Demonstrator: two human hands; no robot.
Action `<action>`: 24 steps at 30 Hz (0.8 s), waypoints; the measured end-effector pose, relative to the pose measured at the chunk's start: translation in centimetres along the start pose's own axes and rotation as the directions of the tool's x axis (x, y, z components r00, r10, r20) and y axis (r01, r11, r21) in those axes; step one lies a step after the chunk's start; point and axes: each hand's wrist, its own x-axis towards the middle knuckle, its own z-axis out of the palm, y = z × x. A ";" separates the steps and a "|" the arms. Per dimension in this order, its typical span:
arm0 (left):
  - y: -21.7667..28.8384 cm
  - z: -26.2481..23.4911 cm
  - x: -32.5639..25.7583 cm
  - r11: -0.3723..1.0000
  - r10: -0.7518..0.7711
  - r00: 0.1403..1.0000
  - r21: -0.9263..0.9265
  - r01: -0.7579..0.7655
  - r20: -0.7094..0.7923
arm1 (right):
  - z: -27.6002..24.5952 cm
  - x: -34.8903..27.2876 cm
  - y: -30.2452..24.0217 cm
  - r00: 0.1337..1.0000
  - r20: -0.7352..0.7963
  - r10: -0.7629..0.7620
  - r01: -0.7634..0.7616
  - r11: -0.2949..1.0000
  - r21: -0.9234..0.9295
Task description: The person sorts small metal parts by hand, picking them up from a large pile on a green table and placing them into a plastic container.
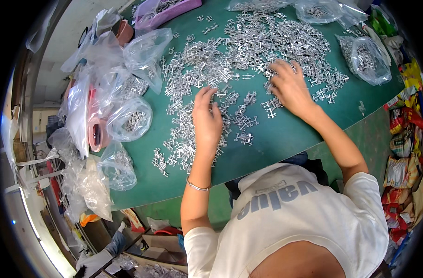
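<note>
Small silver metal pieces (267, 41), shaped like little H brackets, lie in a wide heap over the green table (276, 132). My left hand (206, 120) rests at the left part of the heap. Its fingers reach forward and its thumb stands apart, with nothing visible held. A bracelet circles that wrist. At the right part of the heap, my right hand (290, 88) has its fingers spread and bent over the pieces, slightly blurred. Between the two hands lies a looser cluster of pieces (244, 121). What is under my fingertips is hidden.
Clear plastic bags with metal pieces stand along the left edge, one bag (130, 118) near a pink container (97, 134). A purple tray (167, 11) sits far left. Another filled bag (366, 60) lies at the right. Colourful packages (401, 157) are stacked beyond the right edge.
</note>
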 end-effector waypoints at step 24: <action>1.9 0.5 -0.2 0.438 -0.294 0.855 -0.735 0.517 0.427 | -0.9 -0.1 -1.0 0.779 0.606 0.162 -0.591 -0.132 0.796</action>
